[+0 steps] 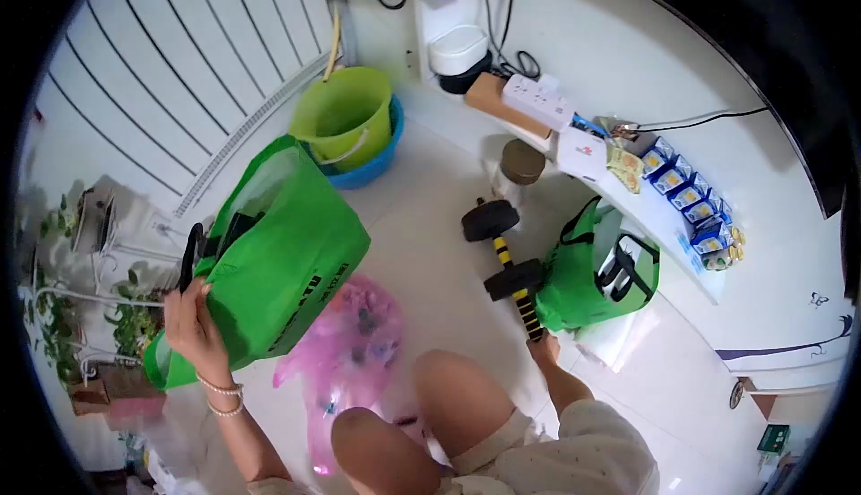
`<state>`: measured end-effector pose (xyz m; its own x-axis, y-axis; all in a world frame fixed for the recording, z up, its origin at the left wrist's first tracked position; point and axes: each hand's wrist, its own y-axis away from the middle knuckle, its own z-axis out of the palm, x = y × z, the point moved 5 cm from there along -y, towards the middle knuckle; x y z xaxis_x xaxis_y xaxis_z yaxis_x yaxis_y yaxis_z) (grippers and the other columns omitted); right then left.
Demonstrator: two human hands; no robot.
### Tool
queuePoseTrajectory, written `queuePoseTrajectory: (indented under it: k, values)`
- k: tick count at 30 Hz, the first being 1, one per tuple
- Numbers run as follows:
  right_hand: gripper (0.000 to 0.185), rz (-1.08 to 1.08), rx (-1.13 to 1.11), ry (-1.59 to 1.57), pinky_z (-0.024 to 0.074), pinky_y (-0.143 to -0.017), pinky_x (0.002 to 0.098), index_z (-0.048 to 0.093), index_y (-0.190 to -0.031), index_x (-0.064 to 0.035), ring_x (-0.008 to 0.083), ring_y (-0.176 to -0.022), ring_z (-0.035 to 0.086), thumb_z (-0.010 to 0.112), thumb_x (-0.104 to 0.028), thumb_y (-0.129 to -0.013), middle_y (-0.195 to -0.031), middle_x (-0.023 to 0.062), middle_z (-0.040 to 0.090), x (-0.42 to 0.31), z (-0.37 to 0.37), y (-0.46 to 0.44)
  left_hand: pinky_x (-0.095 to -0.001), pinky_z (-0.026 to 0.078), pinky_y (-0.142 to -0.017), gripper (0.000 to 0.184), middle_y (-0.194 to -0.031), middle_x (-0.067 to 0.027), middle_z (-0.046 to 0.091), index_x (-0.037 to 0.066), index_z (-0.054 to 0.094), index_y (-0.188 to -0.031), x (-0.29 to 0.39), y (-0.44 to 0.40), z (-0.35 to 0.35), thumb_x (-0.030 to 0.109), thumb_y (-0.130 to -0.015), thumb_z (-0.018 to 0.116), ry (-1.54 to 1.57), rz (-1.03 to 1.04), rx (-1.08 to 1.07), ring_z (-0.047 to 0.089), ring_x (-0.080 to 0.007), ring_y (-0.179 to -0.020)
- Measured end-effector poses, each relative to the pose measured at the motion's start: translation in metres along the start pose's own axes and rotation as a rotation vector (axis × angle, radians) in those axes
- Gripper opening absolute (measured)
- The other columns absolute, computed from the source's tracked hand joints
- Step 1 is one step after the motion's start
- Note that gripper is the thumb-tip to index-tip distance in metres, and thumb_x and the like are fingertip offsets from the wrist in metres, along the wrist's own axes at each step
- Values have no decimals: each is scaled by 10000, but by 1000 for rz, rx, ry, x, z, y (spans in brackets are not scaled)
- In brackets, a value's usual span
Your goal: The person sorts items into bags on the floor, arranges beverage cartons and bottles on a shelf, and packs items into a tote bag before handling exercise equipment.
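Observation:
My left hand (195, 325) is closed on the edge of a green bag (300, 257) with dark lettering, held up at the left; dark items show in its opening. My right hand (543, 348) grips the lower end of a black and yellow dumbbell bar (527, 314). Two black weights (514, 280) sit on that bar, which slants up and left. Just right of it stands a second green bag (574, 284), its black handles and some pale contents showing. A pink plastic bag (354, 360) lies on the floor below the raised bag.
A green bucket (341, 114) stands in a blue basin (381, 161). Near the wall shelf (668, 248) is a jar with a brown lid (522, 162). The shelf holds a power strip (538, 102) and blue packets (691, 195). Plants (134, 325) stand at the left.

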<state>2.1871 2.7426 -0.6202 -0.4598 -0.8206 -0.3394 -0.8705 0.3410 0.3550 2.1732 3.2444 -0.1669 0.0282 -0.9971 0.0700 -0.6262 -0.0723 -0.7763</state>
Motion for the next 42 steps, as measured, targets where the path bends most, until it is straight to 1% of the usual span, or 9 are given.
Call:
queuePoseTrajectory:
  k: [7,12,17,19,21,24,28,36,42]
  values:
    - [454,-88,-48,3,468,-661,437,525,-937,-64,368,-724,570,661,-290,-567,-764,194,595,9,-21,-10,-348,359,-530,125,-624,-118,475,9,575,-769,45,-37,110,-47,-660,550,209,213,-10,464,-269,-579]
    - [688,-26,-195,133,424,-796,429,385,-1215,-106,371,-958,489,645,-303,-609,-1115,222,467,31,-18,-27,-336,354,-512,132,-618,-101,474,28,586,-707,73,-51,213,-26,-595,544,578,309,-198,460,-249,-577]
    - [556,-7,-96,268,435,-751,423,444,-1087,26,328,-886,518,626,-233,-630,-1035,213,500,29,-13,-30,-323,343,-502,112,-604,-82,432,33,579,-690,84,-42,277,6,-587,545,683,439,-246,450,-241,-573]
    - [555,230,175,723,444,-745,413,461,-1078,23,307,-934,504,648,-257,-637,-1079,177,488,17,-11,-25,-327,348,-509,130,-625,-86,444,31,577,-700,84,-40,288,0,-577,548,607,462,-247,450,-248,-575]
    - [574,315,-103,488,471,-708,397,488,-1082,-21,306,-1011,486,686,-328,-640,-1112,150,482,-52,-56,-15,-330,351,-511,145,-637,-89,453,33,577,-707,80,-46,287,-10,-571,547,581,462,-181,454,-251,-578]
    - [396,-97,108,-4,450,-698,432,505,-905,41,384,-832,525,663,-206,-638,-858,260,544,-142,-106,-53,-337,357,-515,175,-650,-92,468,34,576,-717,72,-57,286,-31,-558,543,551,431,-93,461,-256,-585]
    - [734,-451,630,-247,349,-902,398,286,-1166,82,423,-1052,376,705,-164,-615,-1143,282,365,-242,-170,-134,-338,362,-518,186,-626,-80,467,38,580,-726,67,-68,288,-39,-559,552,546,371,-113,467,-254,-592]
    - [1072,10,219,120,304,-918,441,244,-1235,48,315,-1086,390,661,-612,-501,-1172,206,379,-283,-146,-241,-336,355,-529,163,-594,-74,430,42,585,-731,72,-76,290,-15,-579,565,487,416,-123,454,-248,-593]
    - [1048,-112,354,-63,318,-909,426,245,-1228,55,372,-1074,367,730,-483,-469,-1151,257,362,-269,-132,-241,-334,357,-514,171,-586,-73,413,53,583,-730,98,-98,288,7,-565,582,607,584,-47,453,-238,-570]
